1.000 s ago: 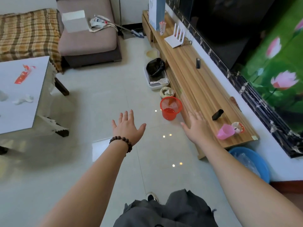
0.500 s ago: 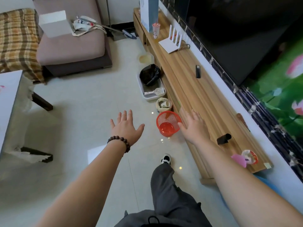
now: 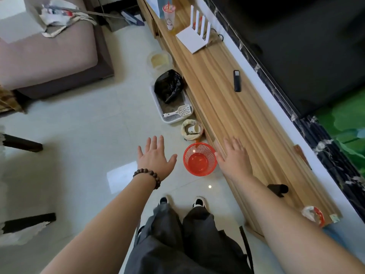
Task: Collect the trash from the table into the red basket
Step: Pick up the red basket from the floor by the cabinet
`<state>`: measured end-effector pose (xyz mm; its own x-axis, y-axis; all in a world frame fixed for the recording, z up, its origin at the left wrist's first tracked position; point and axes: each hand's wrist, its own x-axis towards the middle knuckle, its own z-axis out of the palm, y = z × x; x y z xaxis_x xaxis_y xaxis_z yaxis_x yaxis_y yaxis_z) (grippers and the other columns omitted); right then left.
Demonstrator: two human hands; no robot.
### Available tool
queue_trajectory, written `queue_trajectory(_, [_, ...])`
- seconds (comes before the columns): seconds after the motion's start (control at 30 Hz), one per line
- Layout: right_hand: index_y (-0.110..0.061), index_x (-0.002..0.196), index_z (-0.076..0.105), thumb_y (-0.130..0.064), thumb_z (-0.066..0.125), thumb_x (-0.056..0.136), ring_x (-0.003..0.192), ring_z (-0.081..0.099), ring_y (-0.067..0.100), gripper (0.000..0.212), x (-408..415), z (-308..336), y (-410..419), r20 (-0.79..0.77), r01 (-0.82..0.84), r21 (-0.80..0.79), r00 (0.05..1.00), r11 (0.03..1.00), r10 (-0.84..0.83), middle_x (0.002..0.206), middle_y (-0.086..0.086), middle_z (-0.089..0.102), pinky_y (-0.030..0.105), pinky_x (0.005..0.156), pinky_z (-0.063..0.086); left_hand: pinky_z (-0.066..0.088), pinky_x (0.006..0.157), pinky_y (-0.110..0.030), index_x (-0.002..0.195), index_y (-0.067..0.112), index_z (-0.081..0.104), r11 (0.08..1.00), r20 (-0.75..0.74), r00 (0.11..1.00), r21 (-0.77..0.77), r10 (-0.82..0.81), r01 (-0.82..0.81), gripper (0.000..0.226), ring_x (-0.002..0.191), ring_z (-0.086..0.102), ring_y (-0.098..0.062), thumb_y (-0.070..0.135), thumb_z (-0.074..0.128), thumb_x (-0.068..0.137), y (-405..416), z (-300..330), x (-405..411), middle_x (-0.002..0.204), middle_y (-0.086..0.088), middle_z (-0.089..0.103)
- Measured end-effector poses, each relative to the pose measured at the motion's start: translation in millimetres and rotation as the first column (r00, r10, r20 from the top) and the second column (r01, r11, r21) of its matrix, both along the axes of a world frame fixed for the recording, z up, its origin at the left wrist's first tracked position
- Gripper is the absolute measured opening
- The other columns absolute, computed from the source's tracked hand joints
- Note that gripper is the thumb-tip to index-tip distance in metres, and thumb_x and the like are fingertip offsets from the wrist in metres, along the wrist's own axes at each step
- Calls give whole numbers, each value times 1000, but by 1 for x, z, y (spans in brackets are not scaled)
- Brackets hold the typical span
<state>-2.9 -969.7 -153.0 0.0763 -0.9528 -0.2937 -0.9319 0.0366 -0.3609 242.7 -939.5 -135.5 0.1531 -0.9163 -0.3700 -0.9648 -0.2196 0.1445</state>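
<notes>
A small red mesh basket [image 3: 199, 159] stands upright and empty on the tiled floor, against the front of a long wooden TV bench [image 3: 233, 119]. My left hand [image 3: 155, 155], with a bead bracelet at the wrist, hovers open just left of the basket. My right hand [image 3: 234, 158] is open too, its fingers spread, close to the basket's right rim and over the bench's front edge. Neither hand holds anything. The table with the trash is out of view; only its dark legs [image 3: 21, 144] show at the left edge.
Beyond the basket on the floor sit a cloth pouch with a paper cup [image 3: 192, 129], a litter tray with a black bag [image 3: 169, 97] and a scoop. The bench carries a router [image 3: 195, 36], a drink cup [image 3: 169, 16], a remote [image 3: 237, 81]. A sofa [image 3: 49, 52] stands back left.
I have walked closer to the red basket; it now lies between my two hands. The white table with the trash has slid out of view to the left. Both hands stay open.
</notes>
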Motion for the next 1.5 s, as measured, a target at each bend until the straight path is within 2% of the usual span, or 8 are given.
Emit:
queue_trajectory(0.27, [-17,148,20,-45,43,93,146,14,27,66,8,-73,-27,-25,166,136,986,977,-165,158,12,18,45,118,19,0,117,-48,153,18,5,972,-62,984,159,-167,175,79,148,1,-23,59,33,92,-75,-72,10,162,-5,9])
queue_trajectory(0.47, [-16,145,28,-40,51,92,138,34,26,62,6,-212,-23,43,324,286,936,902,-350,150,9,37,39,108,34,11,118,-43,153,19,10,925,-172,963,286,-207,250,74,147,8,-22,51,42,94,-119,-214,2,161,-4,15])
queue_trajectory(0.67, [-15,142,32,-33,61,89,133,40,25,63,-3,-397,-35,118,488,440,801,754,-587,145,8,44,37,103,36,33,107,-39,152,16,17,917,-293,956,381,-5,122,78,139,34,-26,46,55,91,-156,-395,-11,156,-8,28])
queue_trajectory(0.77, [-14,135,39,-23,68,84,122,51,25,60,-13,-464,-46,175,550,459,714,698,-678,130,7,55,31,90,37,38,103,-41,152,15,17,904,-322,940,426,113,37,83,135,40,-28,42,63,88,-170,-462,-18,153,-10,35])
queue_trajectory(0.93, [-29,104,58,-17,61,87,91,66,13,21,-22,-522,-54,254,512,451,711,731,-656,94,-9,67,31,73,55,48,78,-29,139,11,45,889,-361,906,456,222,-36,55,107,60,-22,29,64,90,-181,-521,-30,130,-10,60])
queue_trajectory(1.13, [-27,109,60,-14,58,88,87,63,7,24,-13,-456,-61,325,509,393,702,766,-633,93,-11,67,27,72,52,48,61,-25,123,13,61,955,-403,885,268,233,-129,38,78,59,-14,32,63,89,-178,-458,-17,110,-7,68])
queue_trajectory(1.37, [-20,107,57,-9,56,88,89,64,15,21,7,-262,-86,391,433,277,765,858,-512,96,-4,66,31,75,51,38,46,-11,118,18,65,958,-501,822,57,271,-282,31,65,58,-2,29,63,89,-156,-253,27,92,2,66])
queue_trajectory(1.5, [-22,107,60,-10,59,85,85,64,16,25,20,-141,-102,441,380,138,804,915,-400,86,-12,64,32,76,50,41,46,-14,115,22,66,926,-544,779,-13,310,-378,30,64,61,-2,36,62,89,-138,-132,48,81,12,62])
